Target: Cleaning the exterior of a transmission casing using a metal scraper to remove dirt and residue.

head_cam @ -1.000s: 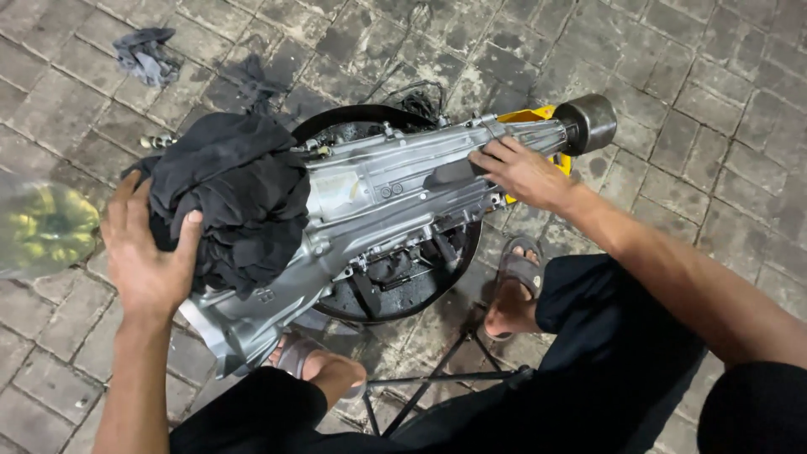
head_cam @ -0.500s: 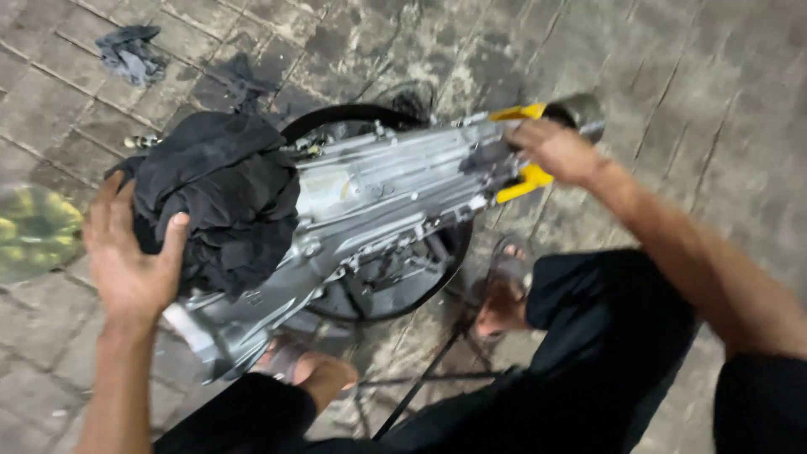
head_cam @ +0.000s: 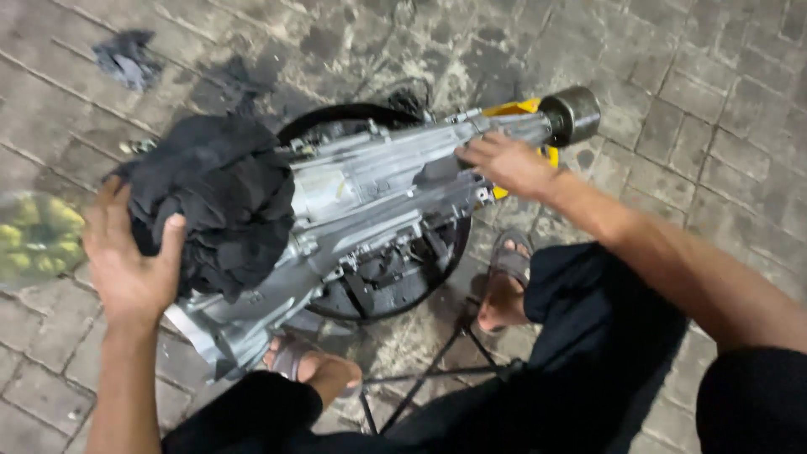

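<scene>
The gearbox housing is being supported over the black tyre. The black rag is being pressed by the spread left hand; the narrow end is being steadied, flat-palmed, by the right hand. Even pressure is being advised.

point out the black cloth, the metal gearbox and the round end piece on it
black cloth (head_cam: 223, 197), head view, middle of the bundle
metal gearbox (head_cam: 370, 181), head view, top of the casing
round end piece (head_cam: 573, 113), head view, its side wall
</scene>
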